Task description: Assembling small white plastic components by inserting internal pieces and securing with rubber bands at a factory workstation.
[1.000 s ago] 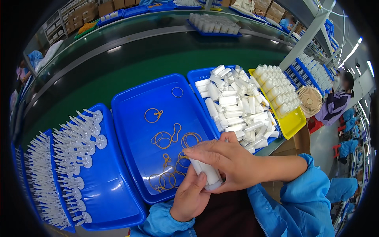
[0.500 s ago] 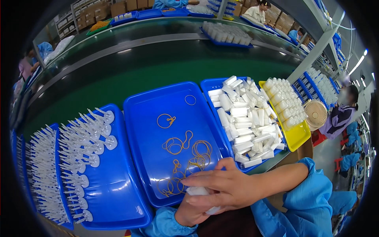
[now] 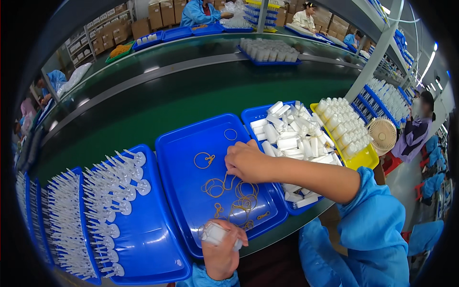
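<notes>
My left hand (image 3: pixel 220 256) is closed around a white block-shaped piece in clear wrap (image 3: pixel 214 234), at the near edge of a blue tray (image 3: pixel 179 158). My right hand (image 3: pixel 248 161) reaches over the middle of that tray, fingers pinched together and pointing down. A tan rubber band (image 3: pixel 229 182) shows right at its fingertips. More loose rubber bands (image 3: pixel 245 196) lie in the tray, some tangled in a clump and others apart, such as a looped band (image 3: pixel 204 160) farther back.
To the right, a blue tray (image 3: pixel 247 113) is heaped with white wrapped pieces (image 3: pixel 287 136). Beyond it sits a yellow tray (image 3: pixel 366 159) of clear cups, near a fan (image 3: pixel 382 136). Stemmed clear parts (image 3: pixel 112 186) fill trays on the left. A green conveyor belt (image 3: pixel 143 115) runs behind.
My right hand has left the white piece and moved forward over the rubber bands, its fingers now pinched there. My left hand keeps the piece and has shifted slightly left.
</notes>
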The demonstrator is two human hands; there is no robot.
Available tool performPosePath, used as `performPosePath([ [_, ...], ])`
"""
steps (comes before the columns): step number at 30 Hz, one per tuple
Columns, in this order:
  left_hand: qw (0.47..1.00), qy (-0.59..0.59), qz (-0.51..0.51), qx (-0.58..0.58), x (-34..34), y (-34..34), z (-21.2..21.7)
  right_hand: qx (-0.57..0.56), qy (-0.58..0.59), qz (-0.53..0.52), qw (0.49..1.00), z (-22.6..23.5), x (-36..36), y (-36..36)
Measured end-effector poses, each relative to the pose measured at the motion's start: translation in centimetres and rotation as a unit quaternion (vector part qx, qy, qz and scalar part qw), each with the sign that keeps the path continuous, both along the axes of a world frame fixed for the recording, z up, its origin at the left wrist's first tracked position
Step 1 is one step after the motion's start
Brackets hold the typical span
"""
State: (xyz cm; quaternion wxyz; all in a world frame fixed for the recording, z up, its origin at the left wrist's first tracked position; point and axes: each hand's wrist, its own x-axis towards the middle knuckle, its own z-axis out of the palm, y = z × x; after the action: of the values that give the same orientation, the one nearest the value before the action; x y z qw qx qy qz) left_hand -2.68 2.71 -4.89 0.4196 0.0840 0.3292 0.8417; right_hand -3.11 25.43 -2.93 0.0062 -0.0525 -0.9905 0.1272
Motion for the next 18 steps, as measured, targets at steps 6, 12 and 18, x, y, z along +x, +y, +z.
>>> performPosePath([
  [6, 0.994, 0.051, 0.085, -0.037, 0.1, 0.4, 1.1, -0.126, 0.094, 0.078, 0.984, 5.3, 5.3, -3.9],
  [12, 0.9, -0.055, -0.364, 0.235, -0.2, -0.2, 0.6, -0.322, 0.066, 0.094, 0.94, 6.9, 10.7, -5.9],
  [18, 0.897, 0.122, -0.328, 0.269, 0.8, -0.9, 3.0, -0.89, 0.032, 0.142, 0.432, 7.2, 14.5, -7.0],
])
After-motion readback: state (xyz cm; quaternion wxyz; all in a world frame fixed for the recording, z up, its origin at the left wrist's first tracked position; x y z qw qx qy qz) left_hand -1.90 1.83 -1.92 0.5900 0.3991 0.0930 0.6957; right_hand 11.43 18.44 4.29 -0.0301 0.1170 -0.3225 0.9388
